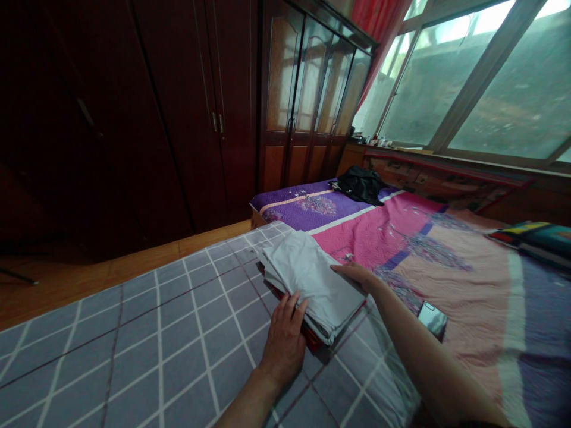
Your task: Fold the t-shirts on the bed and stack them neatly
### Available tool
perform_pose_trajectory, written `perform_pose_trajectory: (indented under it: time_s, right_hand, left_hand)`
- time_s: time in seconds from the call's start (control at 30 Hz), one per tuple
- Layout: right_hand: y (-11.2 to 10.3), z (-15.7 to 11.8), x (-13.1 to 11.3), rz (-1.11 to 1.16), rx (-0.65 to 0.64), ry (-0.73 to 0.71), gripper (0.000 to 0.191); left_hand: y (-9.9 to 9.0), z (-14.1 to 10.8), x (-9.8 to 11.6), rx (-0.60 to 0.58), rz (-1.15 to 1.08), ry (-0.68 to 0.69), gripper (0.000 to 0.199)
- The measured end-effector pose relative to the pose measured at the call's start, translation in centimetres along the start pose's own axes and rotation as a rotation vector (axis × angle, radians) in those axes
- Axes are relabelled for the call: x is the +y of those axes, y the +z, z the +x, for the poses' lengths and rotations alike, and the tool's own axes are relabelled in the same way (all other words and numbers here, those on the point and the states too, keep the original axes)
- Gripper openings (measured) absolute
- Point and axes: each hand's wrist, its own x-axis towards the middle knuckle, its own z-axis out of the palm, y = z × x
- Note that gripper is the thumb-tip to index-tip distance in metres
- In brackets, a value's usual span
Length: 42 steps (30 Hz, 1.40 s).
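A stack of folded grey-white plastic bags [314,279] lies on the grey checked cloth, with dark red edges showing under its lower layers. My left hand [285,333] grips the near left edge, fingertips on top and thumb out of sight. At the far right edge, my right hand [357,276] has its fingers over the top sheet; its thumb is hidden too. Beneath my right forearm lies a pale, see-through plastic sheet [383,356], partly covered by the arm.
The grey checked cloth [178,321] covers the near bed. Right of my forearm lies a phone [432,320] on the pink and purple quilt [357,238]. Farther off are a black garment [360,184] and a colourful folded bundle [535,241]. Dark wardrobes [178,107] stand behind, left.
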Motion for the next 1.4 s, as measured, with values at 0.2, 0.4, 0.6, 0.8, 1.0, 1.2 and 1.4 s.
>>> perform_pose_trajectory:
  time_s: [0.2, 0.4, 0.6, 0.8, 1.0, 1.2, 1.4]
  right_hand:
    - [0.1, 0.3, -0.9, 0.113, -0.131, 0.064, 0.034]
    - [0.4, 0.4, -1.3, 0.232, -0.182, 0.104, 0.024]
    - [0.6, -0.2, -0.9, 0.358, -0.267, 0.137, 0.023]
    - [1.0, 0.8, -0.8, 0.403, -0.292, 0.136, 0.026]
    - [1.3, 0.6, -0.8, 0.407, -0.25, 0.086, 0.026]
    - [2.2, -0.8, -1.4, 0.396, -0.189, 0.064, 0.019]
    - [2.5, -2.9, -3.2, 0.382, -0.102, -0.019, 0.017]
  left_hand:
    - [0.3, 0.7, -1.1, 0.292, -0.309, -0.251, 0.061]
    - [0.2, 1.2, -1.3, 0.337, -0.469, -0.368, 0.054]
    - [-0.1, 1.1, -0.8, 0.31, -0.506, -0.375, 0.052]
    - [-0.2, 1.2, -0.8, 0.308, -0.589, -0.395, 0.052]
    - [-0.4, 1.1, -0.6, 0.291, -0.609, -0.4, 0.054]
    - [-0.2, 1.3, -0.8, 0.305, -0.678, -0.405, 0.056]
    - [-2.7, 1.7, -1.2, 0.337, -0.77, -0.551, 0.056]
